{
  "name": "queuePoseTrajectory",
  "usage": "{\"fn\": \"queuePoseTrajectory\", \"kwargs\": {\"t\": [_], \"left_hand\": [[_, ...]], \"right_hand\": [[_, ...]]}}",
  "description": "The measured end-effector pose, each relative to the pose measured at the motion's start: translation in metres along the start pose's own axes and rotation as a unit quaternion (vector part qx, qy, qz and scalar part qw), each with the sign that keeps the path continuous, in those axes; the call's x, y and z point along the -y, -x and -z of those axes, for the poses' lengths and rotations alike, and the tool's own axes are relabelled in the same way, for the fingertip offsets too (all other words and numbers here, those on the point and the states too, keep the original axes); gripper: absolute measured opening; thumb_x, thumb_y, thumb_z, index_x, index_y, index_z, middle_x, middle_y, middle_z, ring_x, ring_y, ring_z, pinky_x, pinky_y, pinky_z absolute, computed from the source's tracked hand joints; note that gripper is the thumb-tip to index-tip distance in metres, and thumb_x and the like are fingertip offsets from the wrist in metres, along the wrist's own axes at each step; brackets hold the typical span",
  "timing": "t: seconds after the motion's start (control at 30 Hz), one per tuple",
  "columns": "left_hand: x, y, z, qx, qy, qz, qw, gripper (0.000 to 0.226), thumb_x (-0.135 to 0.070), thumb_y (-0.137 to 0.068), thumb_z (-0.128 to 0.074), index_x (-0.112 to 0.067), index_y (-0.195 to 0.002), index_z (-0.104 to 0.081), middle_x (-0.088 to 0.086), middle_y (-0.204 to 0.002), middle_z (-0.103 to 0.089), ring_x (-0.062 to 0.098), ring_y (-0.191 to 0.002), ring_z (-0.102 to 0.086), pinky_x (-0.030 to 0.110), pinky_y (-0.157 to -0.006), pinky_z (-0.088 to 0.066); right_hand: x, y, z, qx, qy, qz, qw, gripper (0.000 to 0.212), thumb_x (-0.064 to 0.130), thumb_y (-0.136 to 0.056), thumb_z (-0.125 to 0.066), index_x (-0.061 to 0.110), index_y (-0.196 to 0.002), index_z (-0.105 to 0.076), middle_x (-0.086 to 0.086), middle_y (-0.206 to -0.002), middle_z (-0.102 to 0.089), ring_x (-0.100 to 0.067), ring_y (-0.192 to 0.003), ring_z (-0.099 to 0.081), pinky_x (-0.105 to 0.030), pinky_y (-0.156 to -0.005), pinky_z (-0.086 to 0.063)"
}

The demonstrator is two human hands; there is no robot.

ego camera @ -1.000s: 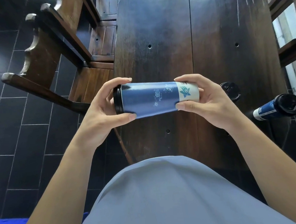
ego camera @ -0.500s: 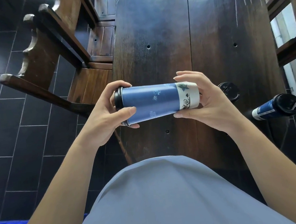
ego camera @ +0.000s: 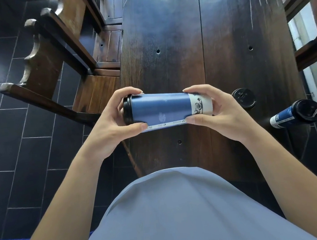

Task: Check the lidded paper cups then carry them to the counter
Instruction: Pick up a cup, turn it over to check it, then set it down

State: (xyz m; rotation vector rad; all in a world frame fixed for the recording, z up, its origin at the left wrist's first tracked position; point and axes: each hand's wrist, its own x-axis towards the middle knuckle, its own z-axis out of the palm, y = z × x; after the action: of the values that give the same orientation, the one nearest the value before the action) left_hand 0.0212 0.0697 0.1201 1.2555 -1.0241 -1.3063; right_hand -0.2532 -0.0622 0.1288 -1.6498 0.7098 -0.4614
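So the blue paper cup [ego camera: 164, 110] is held sideways above the dark wooden surface [ego camera: 225, 55], long axis running left-right, black lid [ego camera: 128, 111] pointing left. It's grasped at the lid end by the left hand [ego camera: 114, 128] and at the white base by the right hand [ego camera: 223, 113]. Two more lidded cups [ego camera: 296, 113] are seen further right.

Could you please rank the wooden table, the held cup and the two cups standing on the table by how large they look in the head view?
1. Wooden table.
2. Held cup, though nearness to the camera enlarges it.
3. Cup at the table edge.
4. Cup behind the right hand, partly hidden, so its rank is unsure.
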Motion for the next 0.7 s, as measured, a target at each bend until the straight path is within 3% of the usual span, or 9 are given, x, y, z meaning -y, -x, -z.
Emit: {"fn": "queuePoseTrajectory", "kwargs": {"t": [0.13, 0.33, 0.53, 0.7], "left_hand": [[-0.0031, -0.0009, 0.0, 0.011, -0.037, -0.002, 0.999, 0.063, -0.02, -0.077, -0.087, -0.036, -0.13, -0.059, 0.01, -0.141, -0.052, 0.022, -0.121, -0.059, 0.028, -0.091, -0.058], [-0.0037, -0.0013, -0.0039, -0.004, -0.023, 0.001, 1.0, 0.059, -0.022, -0.076, -0.086, -0.037, -0.128, -0.062, -0.009, -0.125, -0.056, 0.017, -0.113, -0.061, 0.033, -0.083, -0.061], [-0.0021, -0.0019, -0.0039, -0.022, 0.01, 0.02, 1.0, 0.056, -0.023, -0.076, -0.085, -0.036, -0.127, -0.063, 0.001, -0.127, -0.056, 0.029, -0.116, -0.061, 0.04, -0.085, -0.062], [-0.0011, -0.0008, -0.0012, -0.01, 0.02, 0.041, 0.999, 0.058, -0.026, -0.079, -0.084, -0.037, -0.13, -0.06, 0.008, -0.132, -0.053, 0.03, -0.119, -0.062, 0.039, -0.084, -0.063]], "right_hand": [[0.0014, 0.0004, 0.0002, -0.004, 0.002, -0.024, 1.0, 0.056, 0.038, -0.082, -0.079, 0.026, -0.133, -0.059, -0.002, -0.124, -0.057, -0.017, -0.114, -0.063, -0.025, -0.079, -0.061], [0.0025, 0.001, 0.0012, -0.008, 0.003, -0.034, 0.999, 0.057, 0.031, -0.084, -0.078, 0.02, -0.136, -0.057, -0.003, -0.125, -0.057, -0.02, -0.116, -0.062, -0.028, -0.082, -0.062], [0.0052, 0.0023, 0.0026, -0.004, 0.007, 0.002, 1.0, 0.067, 0.014, -0.078, -0.084, 0.013, -0.137, -0.053, -0.009, -0.137, -0.054, -0.025, -0.133, -0.052, -0.03, -0.093, -0.06], [0.0027, 0.0034, 0.0032, 0.008, 0.023, -0.003, 1.0, 0.064, 0.003, -0.081, -0.084, 0.013, -0.136, -0.055, -0.01, -0.135, -0.056, -0.026, -0.133, -0.052, -0.032, -0.096, -0.059]]}}
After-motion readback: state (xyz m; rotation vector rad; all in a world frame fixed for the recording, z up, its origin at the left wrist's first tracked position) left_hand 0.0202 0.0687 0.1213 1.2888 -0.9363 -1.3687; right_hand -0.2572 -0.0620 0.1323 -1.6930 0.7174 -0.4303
